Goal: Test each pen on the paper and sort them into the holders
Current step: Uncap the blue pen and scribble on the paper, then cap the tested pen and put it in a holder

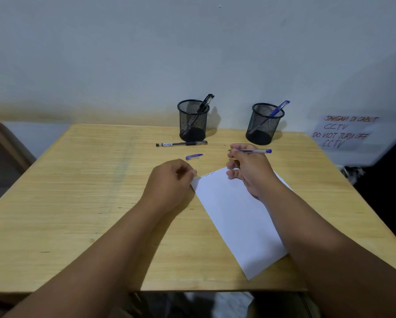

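Head view. White paper sheet [236, 216] lies on the wooden table [77, 203], its far corner pinned under the curled fingers of the left hand [169, 182]. The right hand [250, 168] pinches an uncapped blue pen [254, 151], tip off the sheet; its blue cap [193, 156] lies nearby. A black pen [181, 144] lies before the left mesh holder [193, 120]; the right mesh holder [264, 123] has 1 blue pen. Step judged: testing; next, bring tip to paper.

Hidden and unclear parts

Scribbles [207, 175] on the paper's [233, 214] 11 o'clock corner are too small to read; left hand [169, 180] covers that corner's tip.
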